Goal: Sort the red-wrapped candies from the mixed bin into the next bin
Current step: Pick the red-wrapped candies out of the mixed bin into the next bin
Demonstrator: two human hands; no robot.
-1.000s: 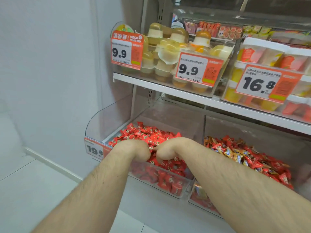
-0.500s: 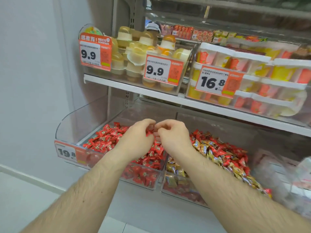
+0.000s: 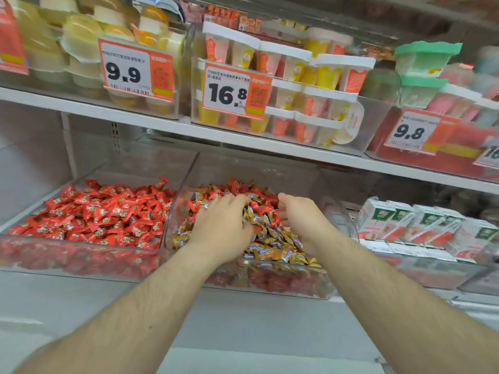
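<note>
Both hands in mixed bin (image 3: 172, 211), 2nd from left. Left hand (image 3: 221, 228) lies flat on gold candies (image 3: 272, 238), fingers spread, its grip holding nothing visible. Red-wrapped candies (image 3: 259, 206) just beyond its fingertips, between hands. Right hand (image 3: 299, 217) loosely curled; contents cannot tell. Red bin (image 3: 81, 255) adjacent left, nearer left hand.

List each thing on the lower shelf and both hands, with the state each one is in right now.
Left bin: filled with red candies only.
Mixed bin: open top, gold and red candies piled together.
Left hand: palm down, fingers dug into the mixed pile; grasp cannot be told.
Right hand: fingers curled, over the mixed bin; whether it holds a candy cannot be told.
Cartons: sealed, lined up to the right.
</note>
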